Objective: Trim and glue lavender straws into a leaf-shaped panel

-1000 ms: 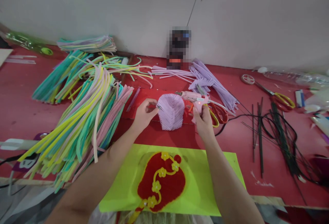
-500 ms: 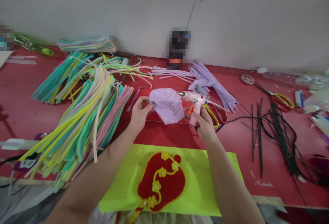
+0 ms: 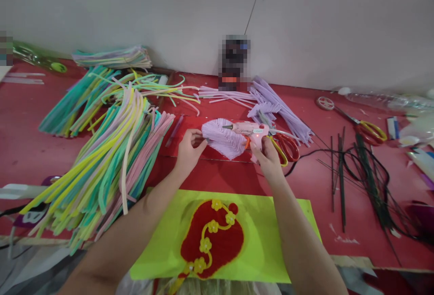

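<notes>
A lilac leaf shape made of pipe cleaners [image 3: 225, 143] is pinched at its left edge by my left hand [image 3: 191, 147]. My right hand [image 3: 267, 157] is wrapped round the grip of a pink hot glue gun [image 3: 249, 128]. Its nozzle points left, over the upper part of the leaf shape; I cannot tell whether it touches. Just behind the glue gun lie scissors with red and yellow handles [image 3: 288, 147]. Below my hands, a red gourd shape with yellow flowers [image 3: 222, 250] rests on a bright yellow-green sheet [image 3: 264, 236].
Bundles of coloured pipe cleaners [image 3: 111, 150] spread over the left of the red table [image 3: 339, 182]. Lilac pipe cleaners [image 3: 281, 110] lie at the back. On the right are dark green wires [image 3: 373, 186], a black cord, more scissors [image 3: 369, 130] and a clear bottle [image 3: 379, 100].
The leaf shape has tilted and moved slightly right with my left hand. The glue gun's nozzle has shifted left and now overlaps the leaf shape.
</notes>
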Demonstrator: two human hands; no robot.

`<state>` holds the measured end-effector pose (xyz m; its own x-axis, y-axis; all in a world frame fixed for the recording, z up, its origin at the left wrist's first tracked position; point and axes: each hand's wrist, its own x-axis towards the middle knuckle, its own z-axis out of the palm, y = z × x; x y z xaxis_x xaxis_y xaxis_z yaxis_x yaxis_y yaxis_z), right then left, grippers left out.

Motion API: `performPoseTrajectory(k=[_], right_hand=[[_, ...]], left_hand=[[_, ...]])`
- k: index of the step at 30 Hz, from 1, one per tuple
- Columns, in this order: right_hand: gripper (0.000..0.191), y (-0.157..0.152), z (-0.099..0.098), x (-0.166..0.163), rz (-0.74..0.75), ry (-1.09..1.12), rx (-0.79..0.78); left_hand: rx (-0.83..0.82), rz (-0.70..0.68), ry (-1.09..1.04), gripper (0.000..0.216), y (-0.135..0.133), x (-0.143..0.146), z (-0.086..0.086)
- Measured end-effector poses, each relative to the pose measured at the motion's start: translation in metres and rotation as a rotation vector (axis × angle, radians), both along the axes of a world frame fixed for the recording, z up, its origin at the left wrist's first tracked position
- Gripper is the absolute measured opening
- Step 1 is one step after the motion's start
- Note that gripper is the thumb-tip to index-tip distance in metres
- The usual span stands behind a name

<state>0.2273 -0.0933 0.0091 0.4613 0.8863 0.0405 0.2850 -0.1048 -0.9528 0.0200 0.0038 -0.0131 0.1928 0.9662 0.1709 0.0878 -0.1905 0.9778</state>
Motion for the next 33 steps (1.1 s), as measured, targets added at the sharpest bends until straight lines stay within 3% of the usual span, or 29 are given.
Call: performPoseTrajectory(k=[4, 11, 18, 25, 33], right_hand=[[0.034, 0.0, -0.009, 0.004, -0.022, -0.045, -0.012], [0.037, 0.001, -0.017, 0.012, -0.019, -0.118, -0.064], [0.039, -0.001, -0.011, 0.007, -0.037, -0.192, -0.105], [0.036, -0.006, 0.004, 0.0, -0.099, -0.423, -0.051], [0.038, -0.009, 0.005, -0.004, -0.094, -0.457, -0.068]], left_hand=[[0.023, 0.013, 0.091, 0.026, -0.004, -0.001, 0.002], [0.137, -0.037, 0.379, 0.012, -0.008, -0.005, 0.005], [0.304, -0.073, 0.566, 0.01, -0.01, -0.004, 0.006], [0.415, -0.114, 0.574, 0.012, -0.01, -0.006, 0.004], [0.518, -0.172, 0.732, 0.015, -0.018, -0.006, 0.007]])
